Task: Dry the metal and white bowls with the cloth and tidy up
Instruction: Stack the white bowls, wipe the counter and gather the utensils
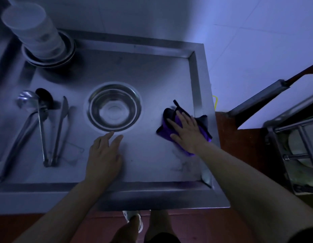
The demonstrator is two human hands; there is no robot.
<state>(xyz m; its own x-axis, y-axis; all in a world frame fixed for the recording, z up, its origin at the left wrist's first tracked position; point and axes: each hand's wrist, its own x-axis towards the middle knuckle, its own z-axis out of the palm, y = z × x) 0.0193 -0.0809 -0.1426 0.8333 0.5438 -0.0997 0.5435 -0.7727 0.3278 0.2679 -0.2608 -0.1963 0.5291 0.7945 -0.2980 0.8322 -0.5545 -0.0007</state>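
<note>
Head view, looking down on a steel tray-like worktop (152, 67) in dim bluish light. The metal bowl (114, 107) stands upright and empty at the centre of the worktop; a stack of pale bowls (36, 35), apparently the white ones, rests on metal dishes at the rear left corner. The right hand (185, 131) lies flat, fingers spread, pressing on the purple cloth (167, 132) near the right rim, holding nothing closed in a grip. The left hand (104, 153) hovers open just in front of the bowl's near rim, fingertips close to it but apparently not touching. Tongs (55, 130) and a ladle (32, 109) lie to the left, well apart from the bowl. Judged step: gathering the cloth while securing the bowl. To do it well, bunch the cloth into the palm, steady the rim with the left hand, then wipe the interior before the outside.
</note>
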